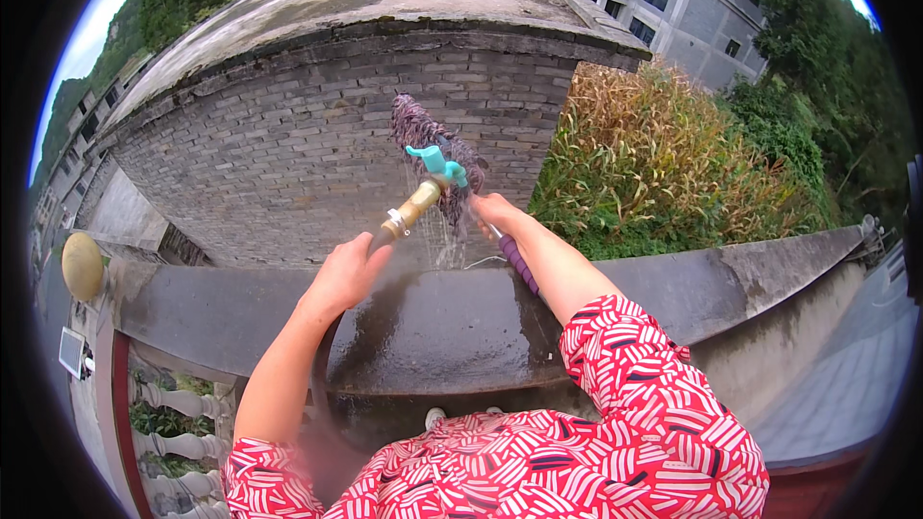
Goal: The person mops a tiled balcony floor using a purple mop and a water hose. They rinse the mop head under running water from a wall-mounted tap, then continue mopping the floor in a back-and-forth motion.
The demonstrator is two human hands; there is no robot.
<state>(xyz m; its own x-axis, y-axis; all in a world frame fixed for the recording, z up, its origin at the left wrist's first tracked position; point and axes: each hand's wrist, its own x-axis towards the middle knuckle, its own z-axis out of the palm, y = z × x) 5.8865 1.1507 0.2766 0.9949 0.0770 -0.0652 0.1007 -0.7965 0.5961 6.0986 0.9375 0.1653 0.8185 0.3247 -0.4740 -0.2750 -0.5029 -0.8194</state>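
Note:
My left hand (pixel 348 274) is closed round the end of a hose (pixel 325 351). A metal clamp and a brass-coloured pipe piece (pixel 415 208) join it to a turquoise plastic tap (pixel 437 164), which points away from me. My right hand (pixel 498 212) grips the shaft of a mop near the mop head; a purple sleeve (pixel 518 263) covers the shaft below that hand. The shaggy purple-grey mop head (pixel 415 121) hangs beyond the parapet, just behind the tap. Water runs off its strands in thin streams. The tap partly hides the mop head.
A wet dark ledge (pixel 442 336) tops the parapet before me. Beyond stands a brick building (pixel 288 154) with a flat concrete roof. Dry corn plants (pixel 644 154) grow to the right. At left are a round yellowish ball (pixel 83 266), a small solar panel (pixel 71 353) and white balusters (pixel 178 446).

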